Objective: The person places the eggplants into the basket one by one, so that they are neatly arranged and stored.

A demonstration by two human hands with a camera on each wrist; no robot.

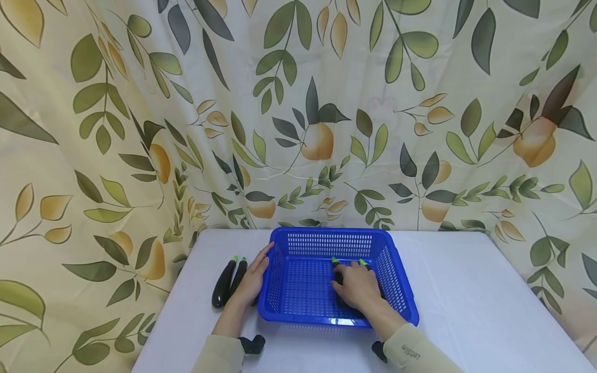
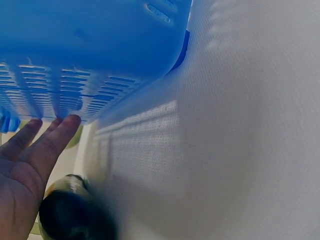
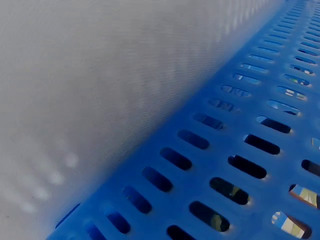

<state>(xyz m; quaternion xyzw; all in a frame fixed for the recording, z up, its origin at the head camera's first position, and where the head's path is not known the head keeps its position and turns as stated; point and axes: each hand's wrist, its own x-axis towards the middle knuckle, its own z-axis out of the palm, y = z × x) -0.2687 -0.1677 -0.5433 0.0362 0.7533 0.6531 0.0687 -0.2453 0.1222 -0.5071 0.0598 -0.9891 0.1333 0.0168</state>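
A blue plastic basket [image 1: 303, 317] with slotted walls stands on the white table. My left hand [image 1: 252, 280] lies along its left side, and in the left wrist view the straight fingers [image 2: 55, 137] touch the outer wall. Inside the basket, toward the right, are two dark eggplants with green stem ends, the left one [image 1: 339, 277] and the right one [image 1: 365, 263]. My right hand [image 1: 359, 285] reaches in over them with bent fingers and grips an eggplant, covering much of both. The right wrist view shows only the slotted basket wall [image 3: 200, 142] and the cloth.
Left of the basket, dark eggplants lie on the white table [image 1: 466, 290], one [image 1: 225, 285] beside another [image 1: 239, 274], with a further dark end partly hidden by my left wrist. A leaf-and-fruit patterned curtain [image 1: 298, 181] hangs behind the table and along the left.
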